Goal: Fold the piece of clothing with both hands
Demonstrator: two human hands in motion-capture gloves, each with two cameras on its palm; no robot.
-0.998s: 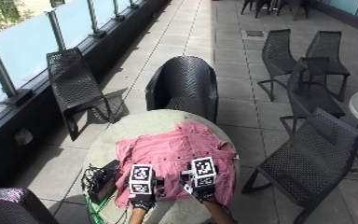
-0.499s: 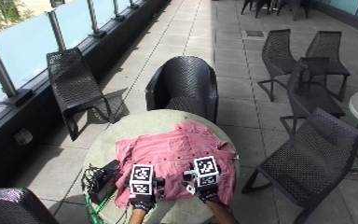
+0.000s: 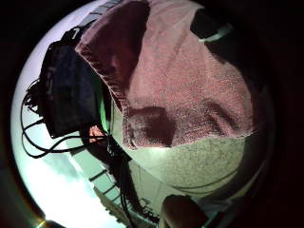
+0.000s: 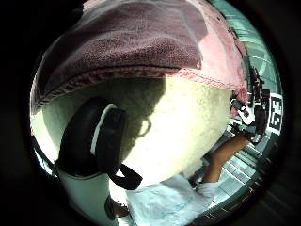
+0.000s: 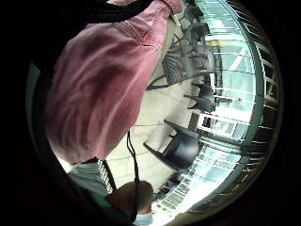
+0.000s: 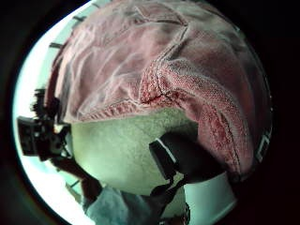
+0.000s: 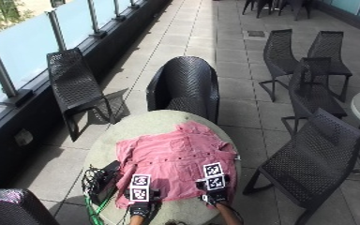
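A pink button shirt lies spread flat on a round pale table. My left hand is at the shirt's near hem on the left. My right hand is at the near hem on the right. The left palm views show the hem and a corner of the cloth raised off the tabletop, pinched by the left hand. In the right thumb side view the hem bunches into a small fold, also lifted and pinched. The other hand shows across the table edge.
A black device with cables sits on the table left of the shirt, also seen as a black device near the left palm. Dark wicker chairs stand behind, to the left and to the right.
Both hands have stayed at the near hem. The right hand has shifted slightly to the right; the shirt lies as before.
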